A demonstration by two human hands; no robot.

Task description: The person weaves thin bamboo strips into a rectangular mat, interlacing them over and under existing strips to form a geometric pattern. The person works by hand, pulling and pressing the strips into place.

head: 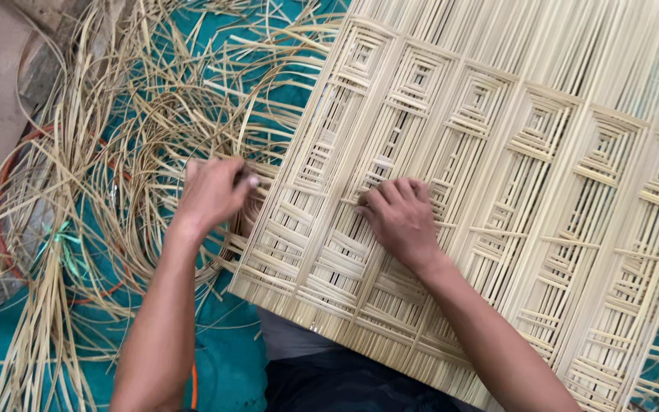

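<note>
Mat: the woven cane mat (pixel 497 175) lies under your right hand (pixel 400 217), fingers curled, pressing its strips.
Left hand (pixel 211 191): pinched on a loose cane strip (pixel 226 162) at the mat's left edge.

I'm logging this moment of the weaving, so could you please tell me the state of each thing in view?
Woven cane panel: lying flat, partly woven, pale strips in nested rectangular patterns.
Left hand: closed, pinching a thin strip at the panel's left edge.
Right hand: fingers curled, pressing down on the panel.
Loose cane strips: tangled, scattered.
Teal sheet: spread on the ground.
</note>
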